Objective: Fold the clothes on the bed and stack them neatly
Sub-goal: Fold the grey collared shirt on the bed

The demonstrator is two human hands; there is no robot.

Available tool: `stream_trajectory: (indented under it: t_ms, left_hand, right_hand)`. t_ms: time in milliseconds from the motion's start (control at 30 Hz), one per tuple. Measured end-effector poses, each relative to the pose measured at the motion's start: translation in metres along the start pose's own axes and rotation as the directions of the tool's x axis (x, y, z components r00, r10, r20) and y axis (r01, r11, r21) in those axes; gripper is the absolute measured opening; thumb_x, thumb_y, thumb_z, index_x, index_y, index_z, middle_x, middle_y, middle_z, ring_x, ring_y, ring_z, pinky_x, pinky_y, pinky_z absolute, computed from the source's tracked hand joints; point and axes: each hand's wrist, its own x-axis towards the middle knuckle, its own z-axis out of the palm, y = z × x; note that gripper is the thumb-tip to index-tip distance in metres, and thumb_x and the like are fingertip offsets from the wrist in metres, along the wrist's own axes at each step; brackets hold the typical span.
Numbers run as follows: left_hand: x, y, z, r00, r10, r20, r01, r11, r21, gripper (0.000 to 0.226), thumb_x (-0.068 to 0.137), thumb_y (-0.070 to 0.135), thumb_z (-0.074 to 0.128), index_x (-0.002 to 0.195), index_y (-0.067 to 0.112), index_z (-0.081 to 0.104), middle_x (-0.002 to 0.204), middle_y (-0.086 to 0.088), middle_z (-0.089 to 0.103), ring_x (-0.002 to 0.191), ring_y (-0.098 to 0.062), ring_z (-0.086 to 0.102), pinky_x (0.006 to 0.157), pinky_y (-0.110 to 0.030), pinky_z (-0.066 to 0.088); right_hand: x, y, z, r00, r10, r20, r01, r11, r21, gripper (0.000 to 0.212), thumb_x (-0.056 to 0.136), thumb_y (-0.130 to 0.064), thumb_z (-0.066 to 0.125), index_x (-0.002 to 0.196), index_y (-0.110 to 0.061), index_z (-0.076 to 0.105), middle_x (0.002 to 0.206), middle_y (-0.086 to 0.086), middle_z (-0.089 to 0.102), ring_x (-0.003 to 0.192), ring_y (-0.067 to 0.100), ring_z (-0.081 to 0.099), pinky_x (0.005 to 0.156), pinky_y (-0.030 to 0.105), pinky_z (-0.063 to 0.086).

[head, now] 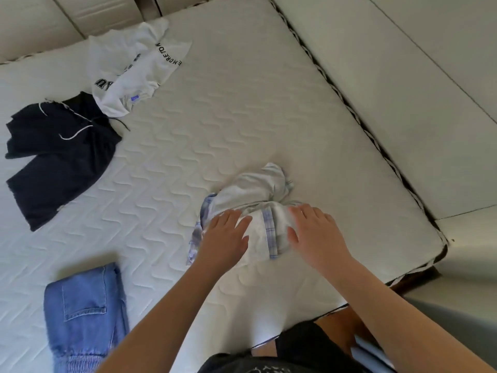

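A white garment with pale blue checked trim (255, 200) lies bunched near the bed's front right. My left hand (227, 235) rests flat on its left part with fingers straight. My right hand (314, 232) presses flat on its right part, fingers spread. Folded blue jeans (86, 310) lie at the front left. Dark navy shorts with white piping (56, 154) are spread out at the left. A white T-shirt with black lettering (134, 68) lies crumpled at the back left, its lower edge over the shorts.
The white quilted mattress (215, 117) has a dark braided edge running down the right side (376, 141). Beyond it is a pale padded bed frame (416, 76). A padded headboard (40, 17) sits at the back left.
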Motion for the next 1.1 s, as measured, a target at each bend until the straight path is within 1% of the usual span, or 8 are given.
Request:
stream_trajectory:
  t_ms: [100, 267, 533, 733, 800, 867, 967, 1100]
  left_hand:
    - [0.030, 0.002, 0.025, 0.999, -0.017, 0.048, 0.017, 1.000, -0.006, 0.048, 0.088, 0.028, 0.067, 0.134, 0.017, 0.058, 0.139, -0.010, 0.055, 0.126, -0.030, 0.054, 0.100, -0.043, 0.045]
    - [0.070, -0.014, 0.081, 0.979, -0.079, 0.189, 0.071, 0.996, 0.047, 0.056, 0.099, 0.040, 0.041, 0.152, 0.027, 0.028, 0.158, -0.002, 0.028, 0.145, -0.022, 0.025, 0.116, -0.037, 0.021]
    - [0.124, -0.026, 0.152, 0.938, -0.107, 0.330, 0.110, 0.994, 0.010, 0.062, 0.097, 0.036, 0.049, 0.153, 0.025, 0.023, 0.158, -0.002, 0.028, 0.144, -0.023, 0.026, 0.116, -0.038, 0.021]
    - [0.157, -0.024, 0.200, 0.905, -0.112, 0.410, 0.159, 0.984, -0.080, 0.082, 0.095, 0.030, 0.055, 0.156, 0.030, 0.000, 0.163, -0.006, 0.013, 0.149, -0.027, 0.015, 0.119, -0.042, 0.018]
    - [0.160, -0.027, 0.214, 0.902, -0.150, 0.404, 0.212, 0.971, -0.113, 0.090, 0.094, 0.031, 0.058, 0.156, 0.029, -0.006, 0.161, -0.006, 0.018, 0.147, -0.028, 0.020, 0.118, -0.043, 0.024]
    - [0.158, -0.030, 0.227, 0.915, -0.161, 0.371, 0.203, 0.976, -0.076, 0.079, 0.098, 0.032, 0.051, 0.157, 0.024, -0.001, 0.154, -0.003, 0.032, 0.141, -0.026, 0.031, 0.115, -0.041, 0.028]
    - [0.150, -0.035, 0.241, 0.920, -0.192, 0.341, 0.216, 0.976, -0.034, 0.055, 0.099, 0.018, 0.043, 0.152, 0.022, 0.027, 0.144, 0.000, 0.045, 0.131, -0.021, 0.043, 0.108, -0.036, 0.032]
    - [0.127, -0.027, 0.244, 0.906, -0.309, 0.291, 0.363, 0.919, -0.154, 0.034, 0.092, 0.013, 0.049, 0.124, 0.024, 0.056, 0.120, 0.004, 0.059, 0.112, -0.020, 0.053, 0.091, -0.032, 0.036]
  right_hand:
    - [0.041, 0.026, 0.021, 0.998, -0.028, 0.060, 0.028, 1.000, 0.003, 0.043, 0.094, -0.033, 0.043, 0.135, -0.020, 0.046, 0.125, 0.001, 0.054, 0.110, 0.023, 0.054, 0.089, 0.035, 0.040]
    - [0.097, 0.056, 0.069, 0.991, -0.037, 0.126, 0.035, 0.999, 0.017, 0.043, 0.095, -0.035, 0.041, 0.135, -0.020, 0.044, 0.127, 0.001, 0.052, 0.113, 0.023, 0.052, 0.089, 0.035, 0.040]
    - [0.151, 0.074, 0.146, 0.991, -0.009, 0.133, -0.007, 0.993, 0.120, 0.053, 0.095, -0.030, 0.045, 0.146, -0.016, 0.036, 0.134, 0.004, 0.052, 0.118, 0.025, 0.051, 0.097, 0.035, 0.036]
    - [0.194, 0.090, 0.198, 0.977, 0.043, 0.209, -0.088, 0.974, 0.210, 0.058, 0.098, -0.021, 0.045, 0.152, -0.013, 0.025, 0.147, 0.007, 0.041, 0.127, 0.028, 0.045, 0.101, 0.038, 0.037]
    - [0.206, 0.097, 0.215, 0.959, 0.059, 0.276, -0.126, 0.964, 0.232, 0.061, 0.098, -0.019, 0.045, 0.153, -0.013, 0.021, 0.152, 0.008, 0.034, 0.133, 0.029, 0.039, 0.105, 0.040, 0.034]
    - [0.211, 0.101, 0.232, 0.933, 0.066, 0.353, -0.148, 0.966, 0.211, 0.067, 0.098, -0.021, 0.048, 0.155, -0.014, 0.014, 0.158, 0.010, 0.024, 0.142, 0.030, 0.028, 0.112, 0.042, 0.028]
    - [0.211, 0.104, 0.253, 0.904, 0.055, 0.423, -0.126, 0.982, 0.143, 0.072, 0.095, -0.025, 0.053, 0.155, -0.017, 0.013, 0.160, 0.010, 0.018, 0.145, 0.030, 0.022, 0.117, 0.041, 0.022]
    - [0.207, 0.103, 0.266, 0.924, 0.077, 0.374, -0.104, 0.993, 0.052, 0.047, 0.094, -0.020, 0.052, 0.140, -0.015, 0.039, 0.136, 0.011, 0.048, 0.124, 0.030, 0.047, 0.100, 0.038, 0.037]
